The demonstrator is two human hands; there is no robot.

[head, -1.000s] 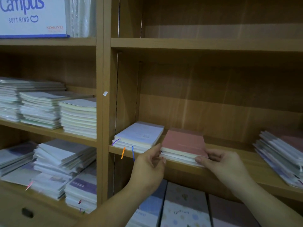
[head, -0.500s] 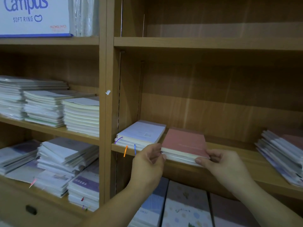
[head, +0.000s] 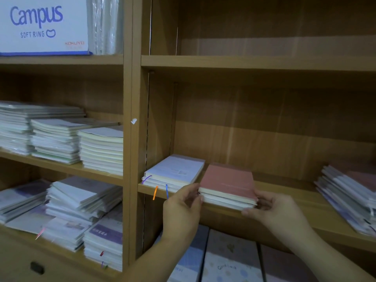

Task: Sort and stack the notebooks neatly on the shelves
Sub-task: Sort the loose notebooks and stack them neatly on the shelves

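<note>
A small stack of notebooks with a pink notebook (head: pixel 228 180) on top sits at the front edge of the middle shelf (head: pixel 284 192). My left hand (head: pixel 182 208) grips the stack's left front corner. My right hand (head: pixel 272 210) pinches its right front corner, thumb on top. Just left of it lies a stack of white notebooks (head: pixel 175 171) with purple, orange and blue ribbon markers hanging over the shelf edge.
A slanted, untidy notebook pile (head: pixel 350 194) lies at the shelf's right end. The left bay holds several white notebook stacks (head: pixel 61 139) on two shelves. A Campus box (head: pixel 40 25) stands top left. Patterned notebooks (head: pixel 230 259) stand below my hands.
Both hands keep their hold on the pink-topped stack, which has barely shifted. The view has drifted slightly to the left.
</note>
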